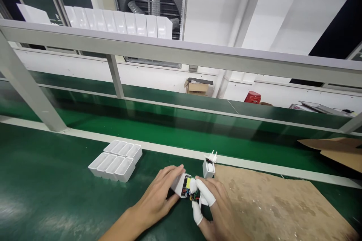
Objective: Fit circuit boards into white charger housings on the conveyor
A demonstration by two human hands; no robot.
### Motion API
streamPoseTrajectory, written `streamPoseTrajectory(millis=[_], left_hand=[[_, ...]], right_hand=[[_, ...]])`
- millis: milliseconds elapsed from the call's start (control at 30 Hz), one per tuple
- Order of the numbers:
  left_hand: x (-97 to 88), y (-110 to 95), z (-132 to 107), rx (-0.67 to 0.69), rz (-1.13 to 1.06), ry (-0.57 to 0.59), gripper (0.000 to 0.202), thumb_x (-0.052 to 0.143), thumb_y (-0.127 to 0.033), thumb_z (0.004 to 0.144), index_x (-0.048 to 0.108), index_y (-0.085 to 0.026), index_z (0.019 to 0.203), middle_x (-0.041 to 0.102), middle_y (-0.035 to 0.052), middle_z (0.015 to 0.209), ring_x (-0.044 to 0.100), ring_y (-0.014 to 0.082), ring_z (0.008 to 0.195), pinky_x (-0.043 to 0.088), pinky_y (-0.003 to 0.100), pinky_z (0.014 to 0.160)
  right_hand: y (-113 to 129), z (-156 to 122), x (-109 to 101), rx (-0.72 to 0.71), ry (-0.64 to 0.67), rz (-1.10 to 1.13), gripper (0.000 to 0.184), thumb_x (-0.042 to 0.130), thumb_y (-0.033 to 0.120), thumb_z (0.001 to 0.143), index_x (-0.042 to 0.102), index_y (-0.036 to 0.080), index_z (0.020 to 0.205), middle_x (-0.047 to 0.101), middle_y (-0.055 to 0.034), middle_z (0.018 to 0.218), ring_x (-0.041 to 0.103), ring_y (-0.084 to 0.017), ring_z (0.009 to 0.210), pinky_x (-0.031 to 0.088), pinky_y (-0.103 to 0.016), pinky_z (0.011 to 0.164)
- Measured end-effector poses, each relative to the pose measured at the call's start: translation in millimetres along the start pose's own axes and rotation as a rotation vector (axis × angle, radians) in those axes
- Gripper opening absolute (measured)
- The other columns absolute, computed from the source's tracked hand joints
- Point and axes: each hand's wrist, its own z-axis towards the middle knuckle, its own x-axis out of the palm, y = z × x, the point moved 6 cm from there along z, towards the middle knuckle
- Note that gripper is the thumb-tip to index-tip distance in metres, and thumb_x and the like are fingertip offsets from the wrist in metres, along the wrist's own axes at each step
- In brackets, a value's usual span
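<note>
the left hand (157, 192) has its fingers round a white casing (177, 185) over the near green table (70, 203); the right hand (217, 200) (white cots (207, 193) on thumb and forefinger) pinches a circuit board (189, 185) at the casing's open end. white boxes (114, 161) sit left, cardboard (271, 199) lies right.

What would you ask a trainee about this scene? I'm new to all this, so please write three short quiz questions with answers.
1. True or false: the left hand wears white finger cots.
2. What does the left hand hold? A) a cardboard box; B) a white plastic housing; C) a cardboard sheet.
3. Fill in: left of the hands, the open white cases stand in ____ rows.

Key:
1. False; the cots are on the right hand.
2. B; a circuit board shows at its open end.
3. two.
</note>
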Motion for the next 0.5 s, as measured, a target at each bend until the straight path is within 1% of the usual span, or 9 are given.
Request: streamPoseTrajectory(millis=[133,200,333,500], left_hand=[[-0.8,-2.3,0.3,0.019,-0.003,-0.016,0.084,0.059,-0.006,0.1,0.018,-0.04,0.165,0.057,0.0055,0.153,0.047,0.0288,0.145,0.049,0.054,0.121],[-0.5,-2.6,0.3,0.028,-0.009,-0.017,0.084,0.059,-0.007,0.1,0.017,-0.039,0.165,0.058,0.0055,0.153,0.047,0.0289,0.145,0.049,0.054,0.121],[0.0,-1.4,0.4,0.026,-0.014,-0.015,0.086,0.059,-0.006,0.099,0.016,-0.04,0.165,0.058,0.0056,0.153,0.047,0.029,0.144,0.049,0.055,0.12],[-0.4,-2.8,-0.1,0.009,-0.027,-0.028,0.084,0.061,-0.008,0.1,0.019,-0.041,0.165,0.056,0.0063,0.152,0.048,0.0284,0.142,0.049,0.053,0.12]], right_hand=[[-2.0,-1.3,-0.2,0.028,0.045,0.019,0.052,0.054,0.01,0.095,0.053,0.005,0.146,0.072,-0.0163,0.129,0.063,-0.03,0.12,0.066,-0.048,0.092],[-2.9,-2.9,1.1,0.034,0.059,0.03,0.053,0.056,0.01,0.095,0.052,0.005,0.148,0.071,-0.017,0.129,0.063,-0.03,0.12,0.067,-0.049,0.091],[-3.9,-4.0,2.8,0.033,0.065,0.019,0.053,0.057,0.009,0.095,0.051,0.005,0.148,0.071,-0.0174,0.13,0.062,-0.031,0.12,0.068,-0.05,0.091],[-0.9,-4.6,0.7,0.018,0.053,0.025,0.052,0.057,0.008,0.095,0.052,0.004,0.146,0.071,-0.0184,0.131,0.061,-0.032,0.121,0.068,-0.051,0.091]])
